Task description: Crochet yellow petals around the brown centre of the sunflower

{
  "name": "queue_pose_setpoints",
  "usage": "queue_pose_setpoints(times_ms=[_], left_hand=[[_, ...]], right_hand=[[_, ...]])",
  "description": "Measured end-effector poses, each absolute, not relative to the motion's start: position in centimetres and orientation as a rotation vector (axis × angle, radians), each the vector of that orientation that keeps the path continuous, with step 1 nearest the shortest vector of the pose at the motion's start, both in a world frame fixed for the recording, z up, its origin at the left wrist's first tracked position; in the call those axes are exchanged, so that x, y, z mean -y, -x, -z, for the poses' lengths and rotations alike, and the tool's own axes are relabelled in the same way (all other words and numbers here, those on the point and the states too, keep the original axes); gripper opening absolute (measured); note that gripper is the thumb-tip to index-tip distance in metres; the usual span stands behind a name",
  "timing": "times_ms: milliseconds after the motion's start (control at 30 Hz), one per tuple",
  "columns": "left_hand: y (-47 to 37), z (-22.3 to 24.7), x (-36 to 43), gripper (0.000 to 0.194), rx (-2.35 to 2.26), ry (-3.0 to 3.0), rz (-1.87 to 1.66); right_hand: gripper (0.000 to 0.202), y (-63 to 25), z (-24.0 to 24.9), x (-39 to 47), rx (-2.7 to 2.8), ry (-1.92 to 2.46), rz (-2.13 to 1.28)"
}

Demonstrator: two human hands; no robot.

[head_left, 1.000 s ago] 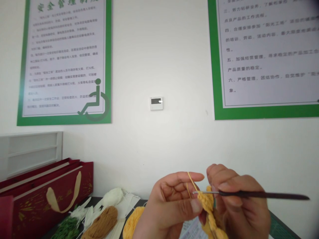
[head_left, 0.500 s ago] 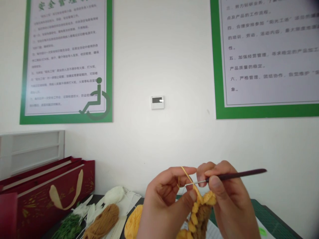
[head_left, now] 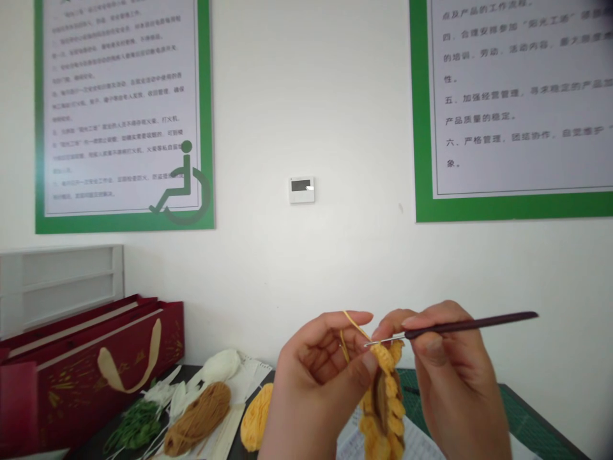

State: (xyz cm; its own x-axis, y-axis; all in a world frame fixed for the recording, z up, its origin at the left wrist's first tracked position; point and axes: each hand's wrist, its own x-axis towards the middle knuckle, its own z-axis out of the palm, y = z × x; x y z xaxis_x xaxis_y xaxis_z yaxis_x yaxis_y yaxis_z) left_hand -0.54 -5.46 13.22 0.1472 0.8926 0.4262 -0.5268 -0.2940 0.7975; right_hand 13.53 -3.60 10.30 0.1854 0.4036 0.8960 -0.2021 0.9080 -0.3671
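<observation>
- My left hand (head_left: 320, 377) pinches the yellow-and-brown crochet piece (head_left: 383, 396) near its top, thumb against it, yellow yarn (head_left: 355, 324) running over my raised index finger.
- My right hand (head_left: 450, 364) pinches the dark handle of the crochet hook (head_left: 472, 324), its metal tip at the piece's top edge.
- The piece hangs between my hands, above printed paper (head_left: 416, 441).
- Brown yarn (head_left: 198, 418) lies left of a yellow ball (head_left: 256, 418).

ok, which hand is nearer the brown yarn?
Left. The left hand holds the yellow crochet piece to the brown yarn's right, with the yellow ball between; the right hand, farther right, grips the crochet hook.
</observation>
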Motion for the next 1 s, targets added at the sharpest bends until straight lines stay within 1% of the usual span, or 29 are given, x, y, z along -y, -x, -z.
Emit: queue_pose_setpoints(times_ms=[200, 267, 367, 600, 700, 867, 1000], left_hand=[[1.0, -13.8, 5.6, 0.028, -0.368, -1.118, -1.334], [1.2, -13.9, 5.5, 0.027, -0.356, -1.118, -1.308], [1.3, -13.9, 5.4, 0.026, -0.356, -1.127, -1.287], [1.3, -13.7, 5.4, 0.026, -0.379, -1.156, -1.283], [1.2, -13.7, 5.4, 0.026, -0.376, -1.159, -1.294], [1.2, -13.7, 5.5, 0.027, -0.376, -1.158, -1.318], [1.3, -13.8, 5.7, 0.026, -0.386, -1.156, -1.317]], right_hand=[[0.017, -13.1, -10.2, 3.5, 1.167, 0.150, -0.734], [0.018, -13.3, -10.3, 3.4, 1.211, 0.115, -0.752], [0.018, -14.0, -10.5, 3.3, 1.298, 0.114, -0.627], [0.009, -15.0, -11.0, 4.1, 1.469, 0.088, -0.213], [0.008, -15.0, -11.3, 4.6, 1.494, 0.064, -0.077], [0.013, -14.8, -11.8, 4.6, 1.506, 0.025, 0.042], [0.014, -14.4, -11.7, 4.5, 1.473, 0.005, 0.021]])
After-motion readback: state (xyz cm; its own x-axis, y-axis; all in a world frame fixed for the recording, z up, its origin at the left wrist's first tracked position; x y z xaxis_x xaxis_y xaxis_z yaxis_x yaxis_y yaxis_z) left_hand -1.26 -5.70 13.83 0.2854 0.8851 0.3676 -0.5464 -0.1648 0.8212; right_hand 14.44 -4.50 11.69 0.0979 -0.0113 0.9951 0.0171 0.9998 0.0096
